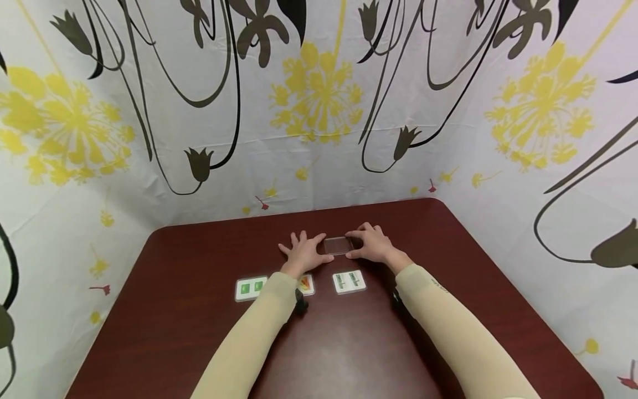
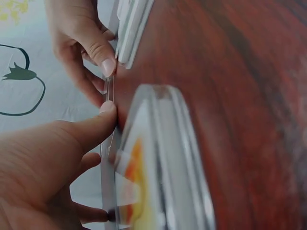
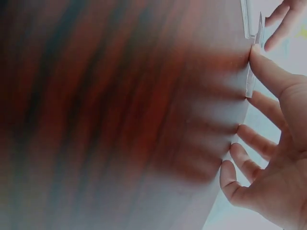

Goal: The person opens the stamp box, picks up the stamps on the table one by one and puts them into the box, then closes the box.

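Observation:
A clear, flat rectangular plastic piece [image 1: 338, 245] lies on the far part of the table, between both hands. My left hand [image 1: 303, 254] holds its left end with thumb and index finger at the corners, the other fingers spread on the tabletop. At the opposite end, my right hand [image 1: 371, 244] grips it between thumb and index finger; in the right wrist view its other fingertips touch the table. Nearer to me, a clear-cased card with an orange picture [image 1: 305, 284] is partly covered by the left sleeve. Beside it lies a white card with two green drawings [image 1: 349, 281].
Left of the left forearm is another cased card with green squares [image 1: 251, 288]. The dark red wooden table [image 1: 189, 260] has rounded far corners. A white cloth with flower prints [image 1: 314, 166] hangs behind it and along its sides.

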Motion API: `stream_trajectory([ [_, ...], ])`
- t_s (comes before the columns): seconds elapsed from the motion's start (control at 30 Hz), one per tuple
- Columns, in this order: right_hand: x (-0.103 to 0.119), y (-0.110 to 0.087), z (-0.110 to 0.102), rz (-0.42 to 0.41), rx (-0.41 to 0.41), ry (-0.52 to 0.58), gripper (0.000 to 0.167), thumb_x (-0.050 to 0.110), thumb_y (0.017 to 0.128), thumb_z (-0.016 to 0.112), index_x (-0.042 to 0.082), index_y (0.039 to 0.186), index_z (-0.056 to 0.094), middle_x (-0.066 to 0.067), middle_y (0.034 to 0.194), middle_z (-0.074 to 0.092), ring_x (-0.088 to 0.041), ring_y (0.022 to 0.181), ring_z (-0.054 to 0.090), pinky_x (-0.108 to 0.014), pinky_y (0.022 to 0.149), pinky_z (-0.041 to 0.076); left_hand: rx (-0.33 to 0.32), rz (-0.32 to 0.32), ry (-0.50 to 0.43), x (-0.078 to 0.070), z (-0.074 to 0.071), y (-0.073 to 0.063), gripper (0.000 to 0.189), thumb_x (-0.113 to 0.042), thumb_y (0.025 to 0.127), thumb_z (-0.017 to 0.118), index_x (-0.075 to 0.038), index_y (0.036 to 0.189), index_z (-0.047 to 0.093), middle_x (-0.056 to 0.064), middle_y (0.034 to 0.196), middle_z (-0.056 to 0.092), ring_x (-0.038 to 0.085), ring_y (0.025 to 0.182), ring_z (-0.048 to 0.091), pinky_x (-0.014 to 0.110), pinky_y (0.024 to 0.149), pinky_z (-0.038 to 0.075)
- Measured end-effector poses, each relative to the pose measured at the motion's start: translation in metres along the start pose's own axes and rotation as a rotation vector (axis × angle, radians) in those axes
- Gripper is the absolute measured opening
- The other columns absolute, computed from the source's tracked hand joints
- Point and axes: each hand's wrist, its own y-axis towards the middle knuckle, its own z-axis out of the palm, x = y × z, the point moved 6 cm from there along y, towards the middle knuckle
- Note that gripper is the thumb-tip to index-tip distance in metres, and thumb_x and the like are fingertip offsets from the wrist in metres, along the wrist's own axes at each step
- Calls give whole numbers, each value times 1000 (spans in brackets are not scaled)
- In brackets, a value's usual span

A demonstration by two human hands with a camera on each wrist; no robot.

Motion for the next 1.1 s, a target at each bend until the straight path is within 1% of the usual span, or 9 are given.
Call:
stream_trajectory([
  [0.1,0,-1,0,11,-19,4,65,53,84,78,28,141,61,-11,142,43,-38,124,40,-59,87,44,-10,4,-8,0,2,1,71,-56,89,71,-33,151,48,22,163,19,53,148,2,81,103,-3],
  [0.23,3,0,0,17,-41,7,61,52,83,80,30,137,65,-10,141,45,-37,123,42,-58,88,44,-35,3,-10,1,1,1,65,-54,89,72,-33,147,54,20,164,21,54,147,2,81,102,-2],
  [0.47,3,-3,4,38,-48,-6,60,52,82,80,31,136,66,-10,141,46,-37,124,42,-64,95,39,-78,43,-2,-3,0,-1,59,-48,88,75,-28,142,61,21,161,27,55,147,5,82,102,0],
  [0.57,4,-2,2,39,-47,-19,60,52,81,80,31,136,66,-10,141,47,-37,123,43,-65,95,39,-92,51,14,-5,-1,-1,58,-48,88,75,-27,141,62,20,161,29,54,147,6,81,104,2],
  [0.67,4,-3,4,36,-45,-22,61,52,82,80,30,137,65,-10,141,47,-37,123,43,-64,95,39,-96,56,22,-6,1,0,58,-47,88,75,-27,141,62,19,161,30,53,148,7,80,104,3],
  [0.87,4,-4,4,31,-37,-44,62,53,84,77,30,140,63,-11,144,45,-38,127,42,-62,95,41,-92,61,43,-6,4,2,59,-47,89,74,-27,142,60,18,161,29,53,148,7,80,105,3],
  [1.1,7,-3,1,14,-28,-77,61,51,85,76,29,141,62,-13,142,47,-40,126,43,-59,95,43,-84,72,38,-8,3,3,58,-46,90,73,-25,142,60,19,161,29,53,148,6,80,105,3],
])
